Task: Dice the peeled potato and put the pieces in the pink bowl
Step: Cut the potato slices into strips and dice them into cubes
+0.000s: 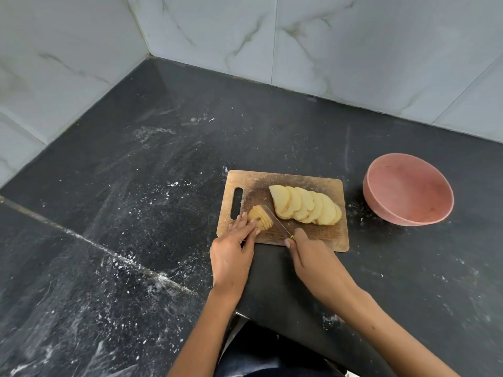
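While slicing goes on, head view only:
Left hand (pixel 231 253): fingers curled down on small pale-yellow potato end piece (pixel 260 220), pinning it so it won't roll.
Right hand (pixel 307 254): closed round handle of steel-bladed knife (pixel 276 223); blade set vs. piece's cut face, for next slice prob.
Done slices: fanned row of pale oval potato slices (pixel 306 208) mid worn wooden chopping board (pixel 329 235), clear of blade.
Pink round bowl (pixel 408 190): empty, on dark speckled tabletop (pixel 163 186) just right of board, easy reach.
Stage: slicing, no dice yet.
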### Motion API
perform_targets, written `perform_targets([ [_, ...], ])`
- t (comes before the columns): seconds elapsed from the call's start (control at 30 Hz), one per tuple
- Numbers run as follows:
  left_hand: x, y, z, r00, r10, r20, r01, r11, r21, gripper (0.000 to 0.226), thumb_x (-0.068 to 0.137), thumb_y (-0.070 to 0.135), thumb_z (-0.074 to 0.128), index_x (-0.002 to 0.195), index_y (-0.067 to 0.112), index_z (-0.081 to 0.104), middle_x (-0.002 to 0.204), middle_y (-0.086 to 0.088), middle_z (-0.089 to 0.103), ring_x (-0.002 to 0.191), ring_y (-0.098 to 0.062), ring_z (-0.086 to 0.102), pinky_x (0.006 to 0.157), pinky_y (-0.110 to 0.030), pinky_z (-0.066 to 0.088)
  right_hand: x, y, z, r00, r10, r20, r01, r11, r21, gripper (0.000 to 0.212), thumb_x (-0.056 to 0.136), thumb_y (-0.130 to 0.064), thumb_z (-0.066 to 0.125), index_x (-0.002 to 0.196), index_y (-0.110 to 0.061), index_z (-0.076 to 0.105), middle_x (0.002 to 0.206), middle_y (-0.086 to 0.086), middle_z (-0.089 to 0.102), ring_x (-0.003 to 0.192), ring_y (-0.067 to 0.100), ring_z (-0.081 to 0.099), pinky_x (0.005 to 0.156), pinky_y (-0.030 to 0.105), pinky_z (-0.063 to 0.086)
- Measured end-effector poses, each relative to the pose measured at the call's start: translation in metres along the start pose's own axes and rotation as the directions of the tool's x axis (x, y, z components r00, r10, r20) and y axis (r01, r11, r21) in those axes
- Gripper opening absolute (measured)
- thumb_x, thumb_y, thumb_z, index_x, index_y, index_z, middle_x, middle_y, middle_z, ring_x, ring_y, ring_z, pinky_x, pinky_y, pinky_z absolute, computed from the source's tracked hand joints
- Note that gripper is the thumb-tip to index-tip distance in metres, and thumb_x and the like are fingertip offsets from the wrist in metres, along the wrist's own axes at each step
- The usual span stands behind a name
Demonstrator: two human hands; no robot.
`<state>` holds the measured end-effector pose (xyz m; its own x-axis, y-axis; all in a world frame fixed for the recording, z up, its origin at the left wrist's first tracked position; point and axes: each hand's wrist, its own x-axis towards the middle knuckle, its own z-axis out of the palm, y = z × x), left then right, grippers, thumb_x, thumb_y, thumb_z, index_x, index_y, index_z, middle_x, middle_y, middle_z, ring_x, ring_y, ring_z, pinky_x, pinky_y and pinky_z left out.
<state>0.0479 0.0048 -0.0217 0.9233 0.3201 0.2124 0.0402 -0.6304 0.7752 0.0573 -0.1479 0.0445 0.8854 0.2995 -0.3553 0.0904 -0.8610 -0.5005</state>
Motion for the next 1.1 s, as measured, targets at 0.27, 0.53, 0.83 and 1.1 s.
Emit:
perform_targets([
  [0.27, -0.002, 0.001, 0.003, 0.997, 0.080, -0.022, -0.078, 0.994, 0.076, 0.021, 0.076, -0.001, 0.077, 0.096, 0.004, 0.075, 0.107, -0.012, 0.069, 0.108, -0.023, 0.063, 0.087, -0.047, 0.055, 0.019, -0.016, 0.017, 0.999, -0.022, -0.024, 0.020, 0.996, -0.087, 0.022, 0.104, -0.033, 0.025, 0.092, -0.017, 0.033, 0.088, 0.010, 0.062, 0.079, 0.031, 0.061, 0.061, 0.035, 0.039],
  [0.53, -0.002, 0.000, 0.006, 0.995, 0.097, -0.025, -0.095, 0.991, 0.098, 0.023, 0.073, -0.004, 0.078, 0.095, 0.003, 0.075, 0.107, -0.012, 0.070, 0.104, -0.025, 0.066, 0.089, -0.045, 0.053, 0.027, -0.019, 0.024, 0.999, 0.018, 0.032, -0.013, 0.990, -0.141, 0.021, 0.104, -0.032, 0.023, 0.092, -0.017, 0.031, 0.096, 0.012, 0.063, 0.087, 0.033, 0.061, 0.062, 0.035, 0.035],
  [0.83, 0.000, 0.000, 0.008, 0.995, 0.097, -0.017, -0.094, 0.984, 0.152, 0.024, 0.067, -0.010, 0.080, 0.088, -0.001, 0.076, 0.100, -0.016, 0.071, 0.093, -0.030, 0.069, 0.087, -0.049, 0.051, 0.035, -0.033, 0.043, 0.991, 0.132, 0.000, -0.129, 0.965, -0.227, 0.007, 0.101, -0.014, 0.032, 0.104, -0.014, 0.038, 0.105, 0.010, 0.064, 0.094, 0.030, 0.064, 0.064, 0.033, 0.037],
  [1.1, 0.000, -0.004, 0.010, 0.993, 0.114, -0.013, -0.111, 0.982, 0.154, 0.024, 0.068, -0.009, 0.079, 0.089, 0.001, 0.076, 0.100, -0.014, 0.071, 0.096, -0.026, 0.069, 0.090, -0.047, 0.049, 0.023, -0.025, 0.042, 0.989, 0.147, 0.031, -0.143, 0.982, -0.122, 0.016, 0.104, -0.027, 0.024, 0.091, -0.020, 0.028, 0.096, 0.009, 0.061, 0.090, 0.030, 0.060, 0.065, 0.036, 0.036],
])
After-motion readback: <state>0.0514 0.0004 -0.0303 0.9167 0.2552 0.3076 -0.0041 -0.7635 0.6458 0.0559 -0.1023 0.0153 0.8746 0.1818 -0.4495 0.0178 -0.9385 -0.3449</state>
